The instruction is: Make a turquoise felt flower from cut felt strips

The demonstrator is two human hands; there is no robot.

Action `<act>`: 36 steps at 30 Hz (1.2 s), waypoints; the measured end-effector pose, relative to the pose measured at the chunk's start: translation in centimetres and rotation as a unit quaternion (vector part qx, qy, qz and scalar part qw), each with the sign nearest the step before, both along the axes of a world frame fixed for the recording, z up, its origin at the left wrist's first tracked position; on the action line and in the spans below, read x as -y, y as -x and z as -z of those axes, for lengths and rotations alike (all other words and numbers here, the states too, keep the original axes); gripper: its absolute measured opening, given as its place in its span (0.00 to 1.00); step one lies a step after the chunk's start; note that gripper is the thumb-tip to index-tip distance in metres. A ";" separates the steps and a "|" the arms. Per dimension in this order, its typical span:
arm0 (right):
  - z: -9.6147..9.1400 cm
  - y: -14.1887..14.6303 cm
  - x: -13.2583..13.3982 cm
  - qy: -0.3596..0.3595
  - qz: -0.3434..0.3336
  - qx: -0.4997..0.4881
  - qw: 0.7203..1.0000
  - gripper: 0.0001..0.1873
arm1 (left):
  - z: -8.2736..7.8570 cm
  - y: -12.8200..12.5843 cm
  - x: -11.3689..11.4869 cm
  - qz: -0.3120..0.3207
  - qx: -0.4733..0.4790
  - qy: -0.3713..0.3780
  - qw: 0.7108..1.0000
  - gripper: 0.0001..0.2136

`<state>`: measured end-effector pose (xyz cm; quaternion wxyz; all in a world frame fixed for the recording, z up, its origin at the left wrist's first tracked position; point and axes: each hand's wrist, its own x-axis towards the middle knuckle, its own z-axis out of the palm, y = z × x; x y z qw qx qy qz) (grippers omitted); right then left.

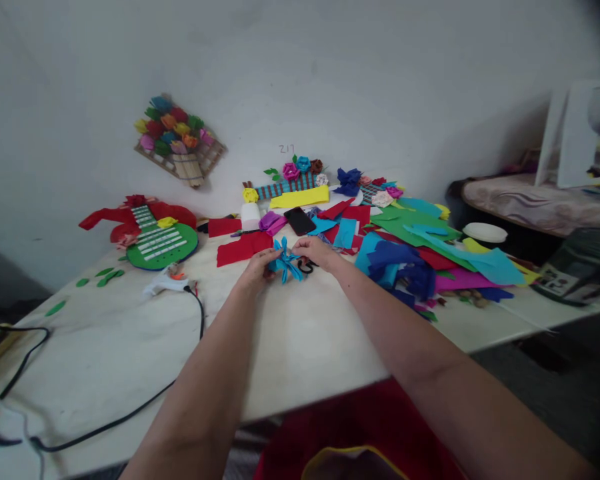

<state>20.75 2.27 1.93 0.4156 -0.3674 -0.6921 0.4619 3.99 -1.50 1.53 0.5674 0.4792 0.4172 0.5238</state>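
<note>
One blue flower (285,263) mid-frame: your left hand (258,267) grips it, right hand (315,251) pinches its edge; glue gun (163,285) centre left

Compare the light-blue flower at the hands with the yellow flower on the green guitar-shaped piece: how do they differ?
Pose: the light-blue flower is held between the left hand and right hand; the yellow flower rests on the green guitar-shaped piece.
Shape: the light-blue flower spreads narrow, separate petals like a star; the yellow flower looks more compact.
Shared: both look made of folded, single-coloured sheet material.
</note>
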 end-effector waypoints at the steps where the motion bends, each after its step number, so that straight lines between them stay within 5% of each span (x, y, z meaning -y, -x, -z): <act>1: 0.0 0.0 0.0 -0.004 0.000 0.008 1.000 0.05 | 0.0 0.0 0.1 0.013 -0.006 0.001 1.000 0.13; 14: -0.6 0.1 0.8 -0.027 0.023 0.022 0.999 0.04 | 0.2 -0.1 -0.2 0.048 -0.055 0.051 0.996 0.13; 23: -0.6 -0.2 0.7 -0.033 0.052 0.018 0.998 0.06 | -0.7 0.6 -0.6 -0.079 -0.228 -0.069 0.968 0.18; 30: -0.8 -0.2 0.9 -0.052 0.055 0.022 0.997 0.08 | -0.6 0.3 -0.4 0.040 -0.114 -0.014 0.993 0.17; 36: -1.1 -0.4 1.2 -0.048 0.020 0.036 0.998 0.08 | -0.5 0.2 -0.6 0.074 -0.057 0.024 0.995 0.12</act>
